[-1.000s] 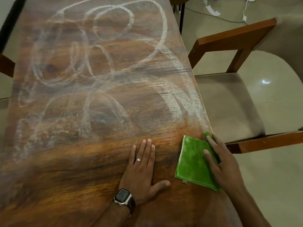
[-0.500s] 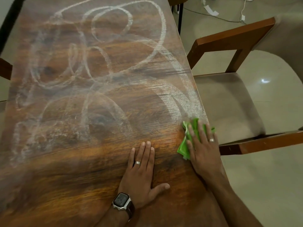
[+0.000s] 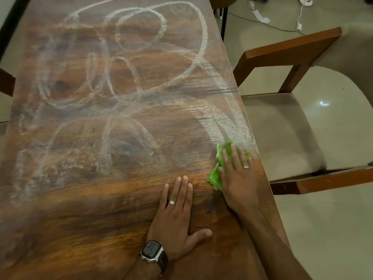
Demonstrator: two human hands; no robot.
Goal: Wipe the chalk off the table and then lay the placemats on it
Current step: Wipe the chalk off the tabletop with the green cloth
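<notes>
A brown wooden table [image 3: 80, 209] carries white chalk loops and smears [image 3: 129, 81] over its far and middle parts. The near part shows bare wood. My right hand [image 3: 238, 174] lies flat on a crumpled green cloth [image 3: 217, 172] by the table's right edge, pressing it onto the wood at the foot of a dense chalk smear [image 3: 228, 128]. My left hand [image 3: 177, 215] rests flat on the table just left of it, fingers together, with a ring and a wristwatch. No placemats are in view.
A wooden chair [image 3: 292, 126] with a beige seat stands close against the table's right edge. Cables and a power strip [image 3: 300, 15] lie on the tiled floor beyond. A dark chair part [image 3: 6, 81] shows at the left edge.
The cloth was lying flat under my right fingertips; my right hand has bunched it and pushed it away from me along the right edge into the chalk. My left hand has stayed put.
</notes>
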